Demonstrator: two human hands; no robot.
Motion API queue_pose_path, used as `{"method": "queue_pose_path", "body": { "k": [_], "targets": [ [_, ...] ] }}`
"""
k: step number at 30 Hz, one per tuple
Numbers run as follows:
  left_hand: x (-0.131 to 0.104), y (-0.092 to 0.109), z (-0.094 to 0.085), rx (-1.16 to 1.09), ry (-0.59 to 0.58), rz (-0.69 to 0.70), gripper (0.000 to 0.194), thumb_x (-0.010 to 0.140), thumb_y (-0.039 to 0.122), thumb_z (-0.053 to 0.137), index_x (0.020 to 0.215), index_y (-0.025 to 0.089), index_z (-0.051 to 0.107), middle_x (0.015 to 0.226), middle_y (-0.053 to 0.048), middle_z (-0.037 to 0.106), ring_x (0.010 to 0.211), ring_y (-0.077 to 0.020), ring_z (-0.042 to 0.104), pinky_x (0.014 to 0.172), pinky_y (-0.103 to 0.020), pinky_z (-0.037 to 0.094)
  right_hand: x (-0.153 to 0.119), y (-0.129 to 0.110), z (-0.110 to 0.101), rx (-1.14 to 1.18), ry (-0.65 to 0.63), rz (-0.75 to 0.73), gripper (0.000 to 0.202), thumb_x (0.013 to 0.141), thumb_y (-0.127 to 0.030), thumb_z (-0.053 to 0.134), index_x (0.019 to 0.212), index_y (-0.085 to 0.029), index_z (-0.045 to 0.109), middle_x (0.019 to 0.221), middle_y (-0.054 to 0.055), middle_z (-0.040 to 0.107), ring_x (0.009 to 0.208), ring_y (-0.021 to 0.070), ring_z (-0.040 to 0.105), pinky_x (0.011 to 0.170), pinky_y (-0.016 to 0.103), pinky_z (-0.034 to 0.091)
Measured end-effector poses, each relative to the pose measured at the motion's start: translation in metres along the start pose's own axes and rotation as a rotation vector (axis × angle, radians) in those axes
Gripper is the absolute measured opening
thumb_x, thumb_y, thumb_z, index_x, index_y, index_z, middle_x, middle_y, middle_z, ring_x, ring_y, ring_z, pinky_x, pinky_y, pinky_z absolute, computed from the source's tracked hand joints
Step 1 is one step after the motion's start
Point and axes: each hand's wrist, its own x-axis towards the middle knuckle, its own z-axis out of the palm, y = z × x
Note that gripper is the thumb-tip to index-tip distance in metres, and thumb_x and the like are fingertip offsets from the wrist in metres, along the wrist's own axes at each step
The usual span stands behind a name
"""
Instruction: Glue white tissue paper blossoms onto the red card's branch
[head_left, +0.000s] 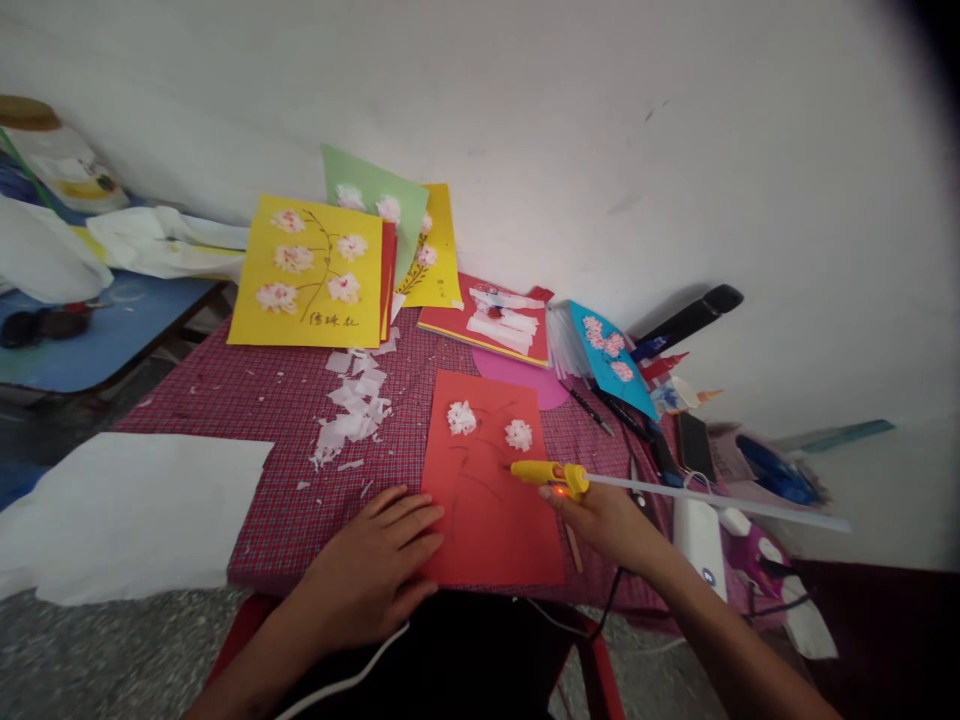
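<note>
My right hand point(604, 520) is closed round a yellow hot glue gun point(551, 474), whose small light glows orange. A long translucent glue stick point(712, 497) sticks out of its back end. The nozzle points left, over or on a red sheet of paper point(487, 540); whether it touches cannot be told. Two white crumpled-paper flowers point(461, 418) sit on the sheet's upper part, among thin drawn stem lines. My left hand point(382, 565) lies flat with fingers stretched, its fingertips at the sheet's left edge, holding nothing.
Torn white paper scraps point(356, 400) lie on the checked tablecloth point(202, 400). Finished flower cards, including a yellow card point(307, 270), lean at the wall. A pen point(589, 408), blue card point(611, 355) and white power strip point(697, 545) are to the right. White paper point(135, 510) overhangs the left edge.
</note>
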Motion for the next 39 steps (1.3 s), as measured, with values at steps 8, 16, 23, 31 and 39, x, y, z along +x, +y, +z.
{"method": "queue_pose_path", "body": {
  "k": [8,16,23,31,39],
  "targets": [
    [0.002,0.001,-0.001,-0.003,-0.013,-0.017,0.034,0.093,0.039,0.065,0.125,0.028,0.065,0.146,-0.003,0.060,0.138,-0.0276,0.050,0.122,-0.052,0.028,0.002,0.002,0.002,-0.025,-0.010,-0.004,0.049,0.102,-0.052,0.043,0.131,-0.023,0.071,0.098,0.006,0.079,0.086,0.0284,0.073,0.080,0.038,0.056],
    [0.001,0.000,0.001,-0.004,0.001,-0.009,0.036,0.093,0.039,0.066,0.127,0.027,0.065,0.145,-0.003,0.060,0.138,-0.0273,0.050,0.122,-0.050,0.027,0.003,0.005,0.002,0.059,-0.007,-0.044,0.045,0.101,-0.048,0.048,0.134,-0.026,0.070,0.108,0.005,0.079,0.096,0.0297,0.074,0.089,0.040,0.056],
    [0.001,0.000,0.000,-0.011,-0.002,-0.007,0.035,0.093,0.038,0.065,0.126,0.027,0.065,0.145,-0.003,0.060,0.138,-0.0270,0.050,0.122,-0.051,0.028,0.002,0.003,0.002,0.065,-0.010,-0.008,0.044,0.101,-0.048,0.049,0.129,-0.024,0.073,0.107,0.004,0.080,0.095,0.0302,0.075,0.086,0.040,0.058],
    [-0.001,0.000,0.002,-0.016,0.009,-0.007,0.035,0.092,0.035,0.066,0.126,0.027,0.065,0.145,-0.005,0.060,0.137,-0.0286,0.050,0.121,-0.054,0.030,0.002,0.006,0.003,0.020,-0.005,-0.024,0.047,0.101,-0.049,0.047,0.133,-0.023,0.070,0.098,0.006,0.080,0.088,0.0287,0.074,0.081,0.039,0.058],
    [0.037,0.012,-0.038,-0.174,0.131,0.053,0.026,0.099,0.020,0.052,0.120,0.023,0.067,0.122,-0.007,0.071,0.113,-0.0228,0.064,0.105,-0.043,0.046,0.003,0.002,0.001,0.037,-0.033,-0.017,0.047,0.101,-0.049,0.047,0.132,-0.023,0.070,0.102,0.006,0.079,0.093,0.0294,0.073,0.087,0.041,0.056]
  ]
}}
